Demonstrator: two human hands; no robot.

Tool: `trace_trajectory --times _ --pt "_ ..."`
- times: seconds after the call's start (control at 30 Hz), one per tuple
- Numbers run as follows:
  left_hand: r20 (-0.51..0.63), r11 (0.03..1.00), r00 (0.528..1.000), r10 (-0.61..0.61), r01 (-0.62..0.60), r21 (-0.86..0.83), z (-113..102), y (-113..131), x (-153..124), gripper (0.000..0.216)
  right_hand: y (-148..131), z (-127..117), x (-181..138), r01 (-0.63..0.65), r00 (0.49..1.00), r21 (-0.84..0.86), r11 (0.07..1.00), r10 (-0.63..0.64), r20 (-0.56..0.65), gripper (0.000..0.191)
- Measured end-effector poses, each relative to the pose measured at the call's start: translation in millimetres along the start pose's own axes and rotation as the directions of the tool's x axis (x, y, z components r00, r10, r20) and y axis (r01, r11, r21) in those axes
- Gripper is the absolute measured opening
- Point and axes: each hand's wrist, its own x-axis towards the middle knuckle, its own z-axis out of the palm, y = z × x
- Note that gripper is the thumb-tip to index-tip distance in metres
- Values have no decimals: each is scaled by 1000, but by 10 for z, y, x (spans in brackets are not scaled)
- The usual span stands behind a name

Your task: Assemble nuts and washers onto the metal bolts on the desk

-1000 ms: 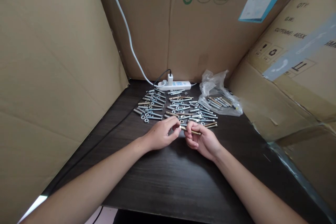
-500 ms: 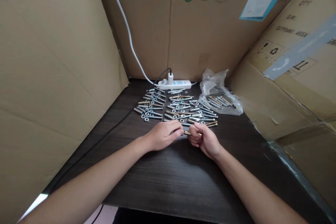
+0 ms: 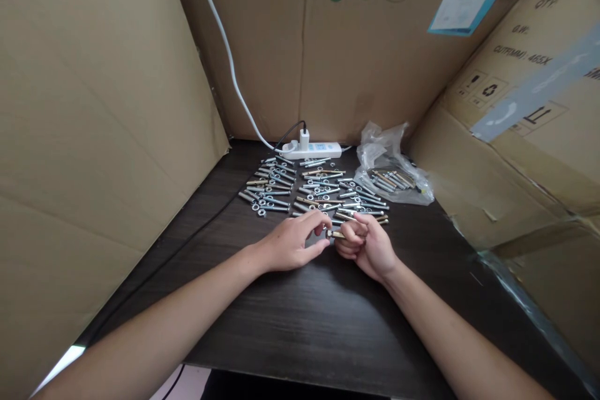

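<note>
My right hand (image 3: 368, 246) is closed around a brass-coloured bolt (image 3: 335, 234) whose left end sticks out toward my left hand. My left hand (image 3: 293, 242) pinches with thumb and fingertips at that end of the bolt; what sits between its fingertips is too small to make out. Both hands hover just above the dark wooden table (image 3: 300, 319), at the near edge of a spread of bolts, nuts and washers (image 3: 309, 190) laid out in rows.
A clear plastic bag (image 3: 391, 175) with more bolts lies at the back right. A white power strip (image 3: 309, 150) with a plugged charger and a white cable sits at the back. Cardboard walls (image 3: 94, 106) enclose the table on three sides.
My right hand has drawn the bolt further into its fist, so less of it shows. My left fingertips have shifted at the bolt's end. Both hands stay in the same spot.
</note>
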Motion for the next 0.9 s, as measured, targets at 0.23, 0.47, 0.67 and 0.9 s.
trace_trajectory --times 0.23,0.47,0.67,0.9 --pt "24 1000 999 -25 25 13 -14 -21 17 15 33 25 5 55 997 -45 997 -57 -53 50" --pt "84 1000 996 13 -14 9 7 -26 36 18 59 10 16 88 995 -74 993 -92 -40 48" --pt "34 1000 999 -17 17 19 6 17 -3 34 90 -19 14 113 992 -66 991 -116 -44 41" --pt "77 1000 997 -1 0 9 -1 -38 34 26 113 -42 23 114 993 -77 991 -117 -31 40"
